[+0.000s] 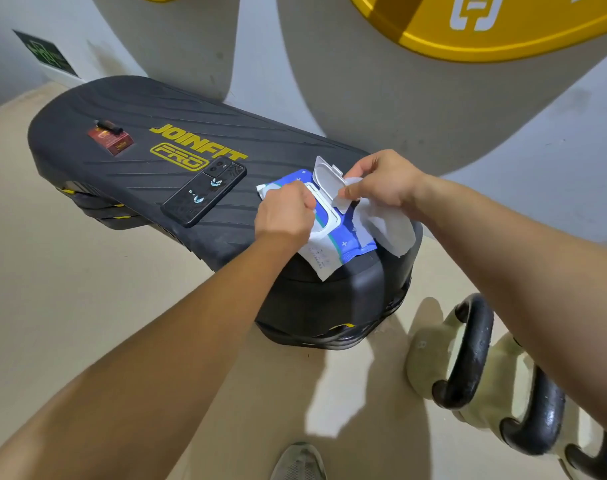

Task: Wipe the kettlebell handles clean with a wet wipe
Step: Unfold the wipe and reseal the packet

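Left hand: fingers curled, holding down the wipes pack beside its raised lid.
Right hand: thumb and fingers pinch the wet wipe.
Pack: right end of the step platform.
Kettlebell handles: on the floor, untouched.

This is a gym or fitness studio. A black ribbed plastic aerobic step platform, marked with yellow "JOINFIT PRO" lettering, stands on stacked black-and-yellow risers against the wall. Just beside it, on the beige matte floor, pale cream kettlebells with black looped metal handles sit close together in a row. The pale grey wall carries large painted shapes, among them a bright yellow curved band with a white logo. A green sign is mounted low on it.
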The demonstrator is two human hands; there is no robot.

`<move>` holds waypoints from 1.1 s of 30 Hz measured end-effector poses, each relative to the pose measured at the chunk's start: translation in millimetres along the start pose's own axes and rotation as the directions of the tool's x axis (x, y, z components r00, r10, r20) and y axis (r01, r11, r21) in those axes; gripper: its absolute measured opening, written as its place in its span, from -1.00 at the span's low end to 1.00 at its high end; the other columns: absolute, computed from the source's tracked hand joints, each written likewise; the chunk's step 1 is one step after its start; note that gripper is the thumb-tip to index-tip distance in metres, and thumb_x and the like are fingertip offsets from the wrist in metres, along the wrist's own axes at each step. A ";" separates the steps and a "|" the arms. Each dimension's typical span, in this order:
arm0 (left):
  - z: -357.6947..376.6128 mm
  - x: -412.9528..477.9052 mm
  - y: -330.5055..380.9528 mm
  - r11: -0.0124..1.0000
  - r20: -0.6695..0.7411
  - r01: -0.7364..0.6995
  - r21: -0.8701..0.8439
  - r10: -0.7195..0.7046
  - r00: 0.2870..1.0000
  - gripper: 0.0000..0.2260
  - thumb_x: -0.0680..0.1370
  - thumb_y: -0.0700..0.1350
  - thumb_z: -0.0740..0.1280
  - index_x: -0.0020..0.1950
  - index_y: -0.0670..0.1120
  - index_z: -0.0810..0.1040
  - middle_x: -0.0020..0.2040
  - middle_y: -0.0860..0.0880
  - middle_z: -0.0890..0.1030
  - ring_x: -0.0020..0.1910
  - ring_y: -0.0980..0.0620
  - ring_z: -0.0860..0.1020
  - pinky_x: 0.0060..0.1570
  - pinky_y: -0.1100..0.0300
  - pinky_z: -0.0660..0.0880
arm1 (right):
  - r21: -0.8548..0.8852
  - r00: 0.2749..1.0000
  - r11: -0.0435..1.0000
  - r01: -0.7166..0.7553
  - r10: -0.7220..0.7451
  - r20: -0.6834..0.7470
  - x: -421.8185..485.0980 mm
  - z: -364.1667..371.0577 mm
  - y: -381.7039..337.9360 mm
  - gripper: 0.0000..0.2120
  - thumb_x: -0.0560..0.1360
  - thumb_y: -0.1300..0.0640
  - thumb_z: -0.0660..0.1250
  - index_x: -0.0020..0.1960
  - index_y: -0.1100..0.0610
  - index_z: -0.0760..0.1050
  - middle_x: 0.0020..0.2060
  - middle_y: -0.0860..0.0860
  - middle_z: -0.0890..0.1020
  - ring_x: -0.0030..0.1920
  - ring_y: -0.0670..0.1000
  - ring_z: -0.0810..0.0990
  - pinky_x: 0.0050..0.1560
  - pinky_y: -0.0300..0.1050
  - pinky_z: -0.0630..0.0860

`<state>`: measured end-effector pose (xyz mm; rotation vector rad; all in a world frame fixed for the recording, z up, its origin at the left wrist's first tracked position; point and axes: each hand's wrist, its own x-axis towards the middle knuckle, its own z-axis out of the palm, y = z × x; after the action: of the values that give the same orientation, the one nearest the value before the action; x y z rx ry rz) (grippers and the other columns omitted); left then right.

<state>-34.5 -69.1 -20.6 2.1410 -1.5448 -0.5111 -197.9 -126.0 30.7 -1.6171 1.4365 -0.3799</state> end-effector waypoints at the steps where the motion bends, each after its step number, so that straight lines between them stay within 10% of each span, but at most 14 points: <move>1: -1.0 -1.3 -4.3 1.000 0.021 0.000 -0.022 0.001 1.000 -0.79 0.48 -0.19 0.22 -0.07 0.04 0.62 -0.08 -0.01 0.67 -0.05 -0.10 0.62 0.00 0.00 0.59 | -0.043 1.000 0.999 0.021 -0.022 -0.018 -0.1 1.1 -1.0 -0.84 0.40 0.19 0.57 -0.05 0.18 0.68 -0.20 0.07 0.65 -0.25 0.06 0.55 -0.18 -0.14 0.54; 7: -13.1 -9.6 -23.9 0.967 -0.136 0.074 -0.243 -0.109 0.985 -0.86 0.41 -0.20 0.28 -0.12 0.00 0.54 -0.11 0.03 0.64 -0.10 -0.05 0.58 -0.05 0.08 0.54 | -0.404 0.985 0.908 0.110 -0.155 -0.080 -10.6 21.3 -18.6 -0.93 0.41 0.10 0.46 -0.12 0.01 0.61 -0.14 -0.04 0.69 -0.06 0.08 0.64 -0.10 -0.13 0.53; 15: -14.8 -9.3 -23.1 0.649 0.059 0.344 -0.678 -0.418 0.906 -0.82 0.54 -0.19 0.23 -0.26 -0.08 0.50 -0.19 -0.16 0.63 -0.35 -0.03 0.58 -0.29 0.11 0.60 | -0.713 0.969 0.677 0.184 -0.247 0.015 -33.4 70.1 -15.9 -0.70 0.48 0.11 0.35 0.20 -0.02 0.60 0.15 0.03 0.62 0.10 0.17 0.62 -0.10 -0.08 0.42; 21: -4.1 -3.7 -31.4 0.921 0.005 0.233 -0.311 -0.244 0.970 -0.64 0.51 -0.02 0.42 0.27 0.03 0.44 0.07 -0.02 0.58 -0.04 0.00 0.54 -0.21 0.25 0.38 | -0.637 0.975 0.750 0.182 -0.220 0.019 -27.1 64.8 2.0 -0.62 0.49 0.03 0.37 0.29 -0.15 0.56 0.25 -0.03 0.61 0.20 0.12 0.59 -0.02 -0.09 0.46; 33: 8.1 10.3 -31.4 0.982 0.048 0.181 -0.054 -0.178 0.983 -0.65 0.53 0.02 0.43 0.23 -0.05 0.42 0.19 -0.06 0.58 0.20 -0.09 0.53 0.01 0.11 0.41 | -0.627 0.978 0.751 0.206 -0.135 0.160 -17.2 53.2 13.9 -0.59 0.47 0.04 0.35 0.31 -0.16 0.54 0.19 0.05 0.58 0.12 0.12 0.55 -0.05 -0.08 0.43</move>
<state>-11.0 -71.4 -45.2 2.2497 -1.3483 -0.6580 -172.3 -86.9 -3.0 -2.2941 1.4195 0.1311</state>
